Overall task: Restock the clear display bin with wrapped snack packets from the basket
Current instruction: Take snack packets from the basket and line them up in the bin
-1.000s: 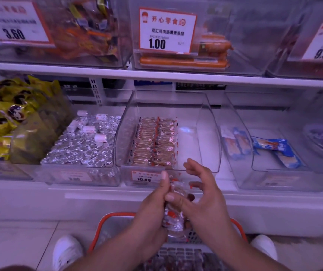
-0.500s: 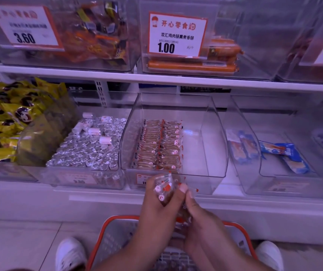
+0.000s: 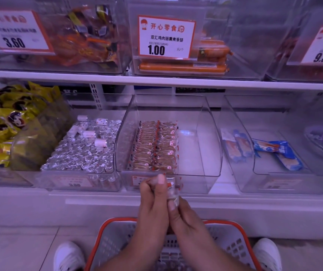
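On the far left of the lower shelf sits a heap of yellow snack bags (image 3: 2, 122), and beside it a bin of silver foil-wrapped pieces (image 3: 82, 151) with a few white rolls on top. Next comes the clear display bin (image 3: 205, 137), its left half filled with two tidy rows of wrapped snack packets (image 3: 154, 145) and its right half bare. Directly in front of that bin's front wall, the left hand (image 3: 153, 200) grips a small bundle of clear-wrapped packets (image 3: 173, 185), fingers curled round it with the thumb pressed on top; the right hand (image 3: 184, 218) touches the left hand and pinches the lower end of the same bundle, fingers closed together on it. Below both hands stands the red-rimmed basket (image 3: 233, 245), between two white shoes (image 3: 69, 257). Further right, another clear bin holds a few blue-wrapped bars (image 3: 279, 153). Above, on the upper shelf, a price tag reading 1.00 (image 3: 165, 38) fronts a bin of orange sausages (image 3: 184, 68).
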`<control>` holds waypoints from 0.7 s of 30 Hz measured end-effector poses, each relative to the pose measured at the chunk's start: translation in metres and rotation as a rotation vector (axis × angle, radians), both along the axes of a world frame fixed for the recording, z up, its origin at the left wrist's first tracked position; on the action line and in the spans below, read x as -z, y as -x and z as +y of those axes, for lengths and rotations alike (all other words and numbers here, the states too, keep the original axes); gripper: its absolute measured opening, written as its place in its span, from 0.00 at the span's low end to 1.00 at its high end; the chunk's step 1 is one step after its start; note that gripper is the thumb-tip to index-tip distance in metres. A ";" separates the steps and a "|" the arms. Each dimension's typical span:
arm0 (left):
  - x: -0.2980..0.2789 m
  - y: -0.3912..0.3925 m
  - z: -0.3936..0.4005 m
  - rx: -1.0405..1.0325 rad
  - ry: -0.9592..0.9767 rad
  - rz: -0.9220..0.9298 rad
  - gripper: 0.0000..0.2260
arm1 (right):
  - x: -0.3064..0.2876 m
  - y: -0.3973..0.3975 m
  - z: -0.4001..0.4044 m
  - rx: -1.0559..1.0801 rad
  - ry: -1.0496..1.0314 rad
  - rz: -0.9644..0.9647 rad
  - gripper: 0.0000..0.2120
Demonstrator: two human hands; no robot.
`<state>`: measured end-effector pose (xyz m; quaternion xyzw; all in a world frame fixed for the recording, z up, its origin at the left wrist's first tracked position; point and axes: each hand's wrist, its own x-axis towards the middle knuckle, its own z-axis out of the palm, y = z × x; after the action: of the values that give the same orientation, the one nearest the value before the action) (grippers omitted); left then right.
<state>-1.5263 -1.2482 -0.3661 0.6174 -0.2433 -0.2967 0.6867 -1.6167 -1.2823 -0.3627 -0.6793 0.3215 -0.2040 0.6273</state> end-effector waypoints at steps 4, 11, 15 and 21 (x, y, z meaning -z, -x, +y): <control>-0.001 -0.003 -0.001 0.057 0.015 0.105 0.33 | -0.005 0.004 0.000 -0.076 -0.075 -0.050 0.19; -0.013 -0.011 0.003 -0.014 0.133 -0.140 0.21 | -0.014 0.001 -0.007 -0.020 -0.089 -0.207 0.24; -0.010 -0.008 0.006 0.036 0.067 -0.232 0.23 | -0.020 -0.004 -0.004 0.019 -0.413 -0.385 0.21; -0.011 -0.006 0.011 0.107 -0.060 -0.303 0.26 | -0.024 -0.005 -0.004 -0.032 -0.692 -0.470 0.22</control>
<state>-1.5207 -1.2368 -0.3554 0.6615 -0.3675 -0.2434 0.6068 -1.6118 -1.2861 -0.3385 -0.3682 0.2088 -0.2236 0.8780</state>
